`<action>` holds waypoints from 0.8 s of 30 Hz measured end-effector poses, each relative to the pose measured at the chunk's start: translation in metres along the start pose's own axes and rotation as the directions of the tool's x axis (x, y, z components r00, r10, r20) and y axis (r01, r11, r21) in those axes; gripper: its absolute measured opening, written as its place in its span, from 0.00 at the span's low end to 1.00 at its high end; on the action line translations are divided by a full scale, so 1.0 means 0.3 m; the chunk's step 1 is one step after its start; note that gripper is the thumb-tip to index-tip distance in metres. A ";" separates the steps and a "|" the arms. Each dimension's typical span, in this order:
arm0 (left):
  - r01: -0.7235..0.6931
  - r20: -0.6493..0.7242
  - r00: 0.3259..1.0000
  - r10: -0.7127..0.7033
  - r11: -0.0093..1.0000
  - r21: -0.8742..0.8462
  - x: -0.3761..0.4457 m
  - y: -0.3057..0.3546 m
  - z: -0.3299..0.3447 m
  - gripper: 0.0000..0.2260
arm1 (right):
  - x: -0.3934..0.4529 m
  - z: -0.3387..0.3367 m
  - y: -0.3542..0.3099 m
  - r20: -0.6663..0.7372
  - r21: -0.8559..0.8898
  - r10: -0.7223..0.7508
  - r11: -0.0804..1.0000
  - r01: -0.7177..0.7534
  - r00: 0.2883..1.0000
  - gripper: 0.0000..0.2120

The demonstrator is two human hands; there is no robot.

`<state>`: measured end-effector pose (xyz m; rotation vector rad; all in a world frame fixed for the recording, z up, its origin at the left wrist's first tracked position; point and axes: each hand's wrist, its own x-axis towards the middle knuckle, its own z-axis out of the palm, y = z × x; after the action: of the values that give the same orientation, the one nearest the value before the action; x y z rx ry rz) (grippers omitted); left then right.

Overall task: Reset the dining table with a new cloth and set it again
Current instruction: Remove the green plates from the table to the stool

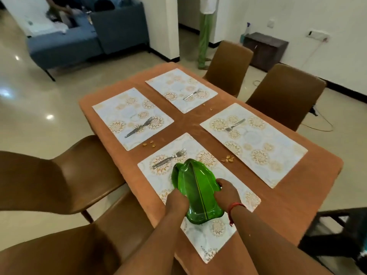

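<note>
My left hand [177, 200] and right hand [226, 192] grip stacked green leaf plates [195, 187] over near placemat [210, 231]; fork [168, 158] alongside.

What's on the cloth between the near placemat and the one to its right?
In the head view, a small pile of yellowish crumbs lies on the orange cloth between the near placemat and the right placemat.
</note>
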<state>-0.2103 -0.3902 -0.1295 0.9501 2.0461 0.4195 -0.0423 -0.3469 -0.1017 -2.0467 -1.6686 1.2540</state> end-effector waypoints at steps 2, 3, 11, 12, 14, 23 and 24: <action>0.050 -0.044 0.998 -0.051 0.998 -0.031 0.033 -0.004 0.010 0.06 | 0.064 0.022 -0.029 0.080 -0.063 -0.033 0.997 0.038 0.996 0.30; 0.072 -0.066 0.995 -0.076 0.996 -0.049 0.047 -0.004 0.020 0.06 | 0.093 0.026 -0.042 0.116 -0.100 -0.050 0.993 0.062 0.992 0.31; 0.248 -0.157 0.953 -0.260 0.964 -0.091 0.043 0.029 0.046 0.10 | 0.197 0.062 -0.050 0.243 -0.235 -0.136 0.953 0.194 0.961 0.32; 0.254 -0.150 0.952 -0.266 0.962 -0.096 0.041 0.037 0.050 0.10 | 0.203 0.060 -0.046 0.241 -0.236 -0.146 0.950 0.203 0.960 0.31; 0.266 -0.130 0.951 -0.280 0.957 -0.113 0.045 0.040 0.063 0.08 | 0.209 0.062 -0.038 0.228 -0.212 -0.156 0.955 0.205 0.961 0.30; 0.276 -0.139 0.935 -0.326 0.916 -0.291 0.029 0.052 0.112 0.03 | 0.254 0.055 -0.005 0.245 -0.126 -0.159 0.973 0.194 0.956 0.28; 0.273 -0.150 0.933 -0.326 0.916 -0.296 0.023 0.055 0.112 0.04 | 0.261 0.051 0.000 0.236 -0.087 -0.151 0.981 0.175 0.960 0.29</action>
<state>-0.1783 -0.3755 -0.1441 0.4308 2.1976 0.6262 -0.0540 -0.2829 -0.1479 -1.8317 -2.0019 1.4159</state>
